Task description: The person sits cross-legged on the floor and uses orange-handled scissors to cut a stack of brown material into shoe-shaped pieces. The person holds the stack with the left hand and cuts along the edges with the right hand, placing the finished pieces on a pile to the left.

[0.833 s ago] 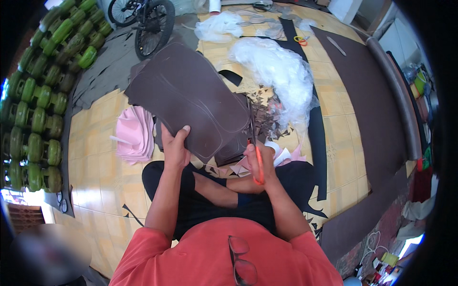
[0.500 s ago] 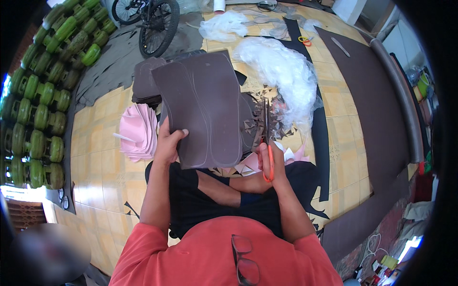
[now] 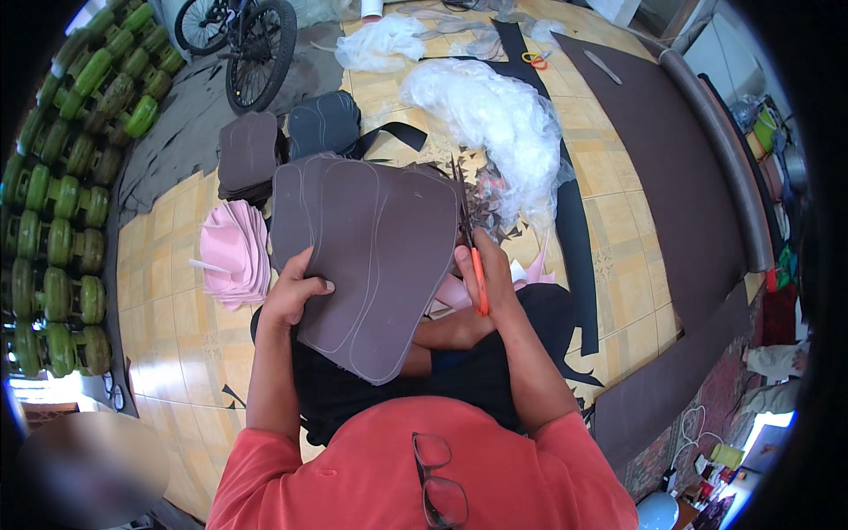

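- Head view, hands: left hand (image 3: 296,296) grips the left edge of a dark brown foam sheet (image 3: 371,256), thumb on the front and fingers curled behind. Right hand (image 3: 486,283) is closed around orange-handled scissors (image 3: 473,256), blades pointing up along the right edge of the sheet.
- Head view, sheet: it is held upright over the lap of the person, with pale outlines drawn on it.
- Head view, surroundings: a pink stack of cut pieces (image 3: 234,256) lies on the tiled floor (image 3: 177,327) just left of the left hand; dark cut stacks (image 3: 252,159) lie further away, white plastic wrap (image 3: 495,124) to the right, green bottles (image 3: 62,203) along the left rim.
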The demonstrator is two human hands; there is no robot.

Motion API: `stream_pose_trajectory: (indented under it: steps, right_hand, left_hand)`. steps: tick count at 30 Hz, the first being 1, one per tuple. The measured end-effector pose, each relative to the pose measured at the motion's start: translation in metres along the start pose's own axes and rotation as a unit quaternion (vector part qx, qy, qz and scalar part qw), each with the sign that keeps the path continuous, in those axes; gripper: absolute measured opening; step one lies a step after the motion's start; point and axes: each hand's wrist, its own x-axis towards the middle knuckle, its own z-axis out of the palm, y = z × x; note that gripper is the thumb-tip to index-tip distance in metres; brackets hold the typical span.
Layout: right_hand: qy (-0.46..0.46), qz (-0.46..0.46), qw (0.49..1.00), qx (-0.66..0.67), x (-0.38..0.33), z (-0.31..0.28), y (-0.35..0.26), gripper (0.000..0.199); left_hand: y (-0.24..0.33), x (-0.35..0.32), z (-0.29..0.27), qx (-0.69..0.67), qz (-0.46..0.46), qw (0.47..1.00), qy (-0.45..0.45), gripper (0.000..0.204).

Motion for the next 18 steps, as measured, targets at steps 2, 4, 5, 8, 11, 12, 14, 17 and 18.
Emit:
stream_pose_trajectory:
  steps: [2, 4, 5, 8, 11, 12, 14, 17, 18]
  right_hand:
    - [-0.002, -0.006, 1.0, 0.018, -0.001, -0.001, 0.002, 0.036]
    - [-0.016, 0.003, 0.999, 0.027, -0.002, -0.002, 0.002, 0.036]
    - [-0.03, 0.015, 0.999, 0.027, -0.002, -0.003, 0.001, 0.036]
    - [-0.069, 0.02, 0.996, 0.062, 0.0, -0.012, -0.004, 0.036]
    - [-0.117, 0.028, 0.991, 0.053, 0.0, -0.023, 0.003, 0.038]
    - [-0.133, 0.038, 0.99, 0.036, -0.004, -0.026, 0.007, 0.039]
    - [-0.112, 0.103, 0.979, 0.137, -0.008, -0.02, 0.015, 0.041]
    - [-0.13, 0.264, 0.873, 0.39, -0.01, -0.017, 0.025, 0.029]
    - [-0.093, 0.246, 0.876, 0.404, -0.009, -0.014, 0.024, 0.025]
  left_hand:
    - [0.001, 0.001, 0.0, 0.0, -0.008, 1.0, -0.001, 0.07]
    - [-0.001, 0.001, -0.003, 0.0, -0.019, 1.0, 0.001, 0.069]
    - [-0.001, 0.001, -0.004, 0.003, -0.014, 1.0, -0.003, 0.069]
    - [0.006, 0.002, -0.015, 0.011, 0.001, 1.0, -0.012, 0.068]
    - [0.015, 0.004, -0.032, 0.024, -0.009, 0.999, -0.021, 0.069]
    - [0.016, 0.005, -0.036, 0.036, -0.023, 0.999, -0.027, 0.07]
    - [0.02, 0.005, -0.036, 0.049, -0.037, 0.997, -0.05, 0.07]
    - [0.025, 0.007, -0.028, 0.051, -0.033, 0.993, -0.105, 0.064]
    - [0.02, 0.006, -0.026, 0.054, -0.032, 0.99, -0.124, 0.059]
